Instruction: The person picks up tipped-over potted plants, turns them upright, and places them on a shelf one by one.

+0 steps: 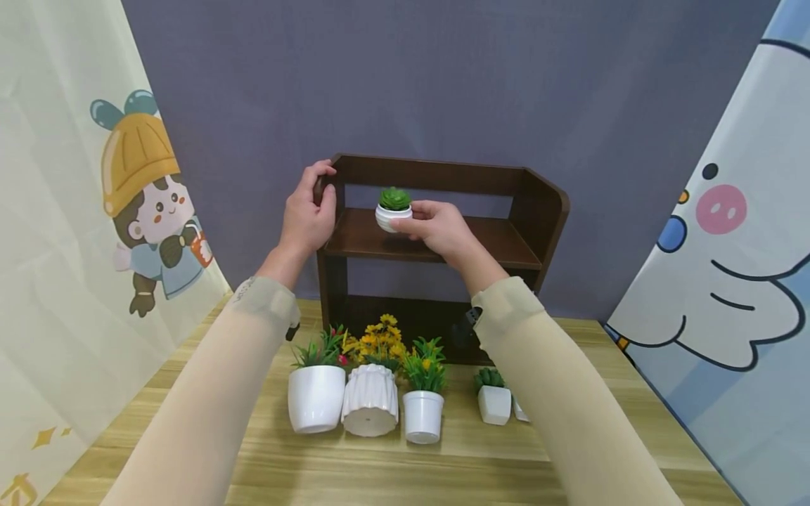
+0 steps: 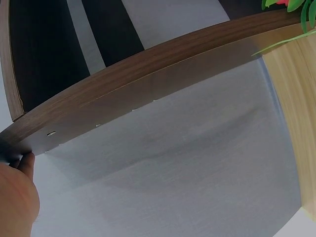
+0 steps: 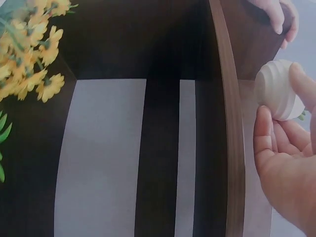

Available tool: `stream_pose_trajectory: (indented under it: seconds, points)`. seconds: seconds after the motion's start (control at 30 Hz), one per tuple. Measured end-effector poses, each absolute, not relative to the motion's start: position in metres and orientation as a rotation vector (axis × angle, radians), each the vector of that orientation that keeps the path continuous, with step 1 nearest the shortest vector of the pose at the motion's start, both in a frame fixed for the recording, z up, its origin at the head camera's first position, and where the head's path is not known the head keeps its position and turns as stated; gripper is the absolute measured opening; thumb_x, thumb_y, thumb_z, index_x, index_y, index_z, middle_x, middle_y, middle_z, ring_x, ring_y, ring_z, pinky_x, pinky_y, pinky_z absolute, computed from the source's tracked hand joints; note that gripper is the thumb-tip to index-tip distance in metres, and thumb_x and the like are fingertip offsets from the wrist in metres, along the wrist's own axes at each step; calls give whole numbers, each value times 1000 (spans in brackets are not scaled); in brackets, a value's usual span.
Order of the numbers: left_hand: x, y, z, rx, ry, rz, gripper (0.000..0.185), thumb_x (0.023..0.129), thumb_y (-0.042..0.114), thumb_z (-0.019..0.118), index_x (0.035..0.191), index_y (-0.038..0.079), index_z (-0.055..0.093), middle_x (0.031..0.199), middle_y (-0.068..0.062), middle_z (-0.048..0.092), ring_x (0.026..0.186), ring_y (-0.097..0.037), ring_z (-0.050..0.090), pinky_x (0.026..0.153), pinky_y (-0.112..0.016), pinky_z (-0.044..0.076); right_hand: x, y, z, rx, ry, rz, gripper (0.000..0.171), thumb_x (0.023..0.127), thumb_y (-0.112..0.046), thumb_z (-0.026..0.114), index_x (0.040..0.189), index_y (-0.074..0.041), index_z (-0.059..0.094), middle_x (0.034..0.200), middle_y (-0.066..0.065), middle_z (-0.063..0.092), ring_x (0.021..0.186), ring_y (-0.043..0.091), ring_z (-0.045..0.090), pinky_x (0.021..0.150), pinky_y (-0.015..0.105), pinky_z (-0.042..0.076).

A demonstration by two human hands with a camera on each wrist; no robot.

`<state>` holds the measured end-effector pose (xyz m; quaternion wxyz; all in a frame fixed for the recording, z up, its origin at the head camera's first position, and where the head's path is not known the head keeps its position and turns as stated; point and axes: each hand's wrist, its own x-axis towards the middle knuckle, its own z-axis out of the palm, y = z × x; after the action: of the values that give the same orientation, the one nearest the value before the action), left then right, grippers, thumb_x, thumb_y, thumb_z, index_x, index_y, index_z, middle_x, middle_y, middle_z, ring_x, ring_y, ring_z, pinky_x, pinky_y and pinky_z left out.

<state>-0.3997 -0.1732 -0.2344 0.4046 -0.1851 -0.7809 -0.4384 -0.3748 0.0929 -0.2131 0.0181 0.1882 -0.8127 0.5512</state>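
My right hand (image 1: 444, 230) pinches a small potted succulent (image 1: 394, 209), green leaves above a round ridged white pot. It is held upright, over the upper board of a dark brown two-tier shelf (image 1: 436, 247). Whether the pot touches the board I cannot tell. In the right wrist view the white pot (image 3: 275, 91) sits between thumb and fingers. My left hand (image 1: 309, 216) grips the top of the shelf's left side panel, fingers over its edge. The left wrist view shows only part of that hand (image 2: 17, 195) against the panel.
In front of the shelf on the wooden table (image 1: 380, 471) stand a white pot with red flowers (image 1: 316, 397), a fluted pot with yellow flowers (image 1: 370, 404) and a smaller yellow-flowered pot (image 1: 423, 414). A square succulent pot (image 1: 494, 404) is near my right sleeve, which partly hides another white pot (image 1: 520, 410).
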Motion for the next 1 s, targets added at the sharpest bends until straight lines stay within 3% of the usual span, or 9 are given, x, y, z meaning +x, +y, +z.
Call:
stream_pose_trajectory:
  seconds: [0.3,0.63,1.0]
  points:
    - [-399,-174,-235,-463,-1976,-1095,32,112,20,51,142,14,60,166,-4,57,152,-27,56,121,-53,46,-386,65,-214,565,-2525,1720,71,98,-34,85,158,-6,58,148,13,69,115,30,70,109,47,53]
    - [-401,-168,-234,-464,-1965,-1115,32,112,21,51,142,16,61,164,-2,59,150,-27,57,120,-53,47,-391,52,-219,524,-2552,1716,67,99,-33,84,156,-7,60,145,12,71,115,29,71,108,47,54]
    - [-401,-172,-234,-451,-1960,-1120,31,112,19,52,141,16,61,164,-2,59,150,-26,58,119,-53,47,-396,41,-224,535,-2642,1530,62,97,-36,86,147,-5,68,139,12,75,125,27,70,111,46,55]
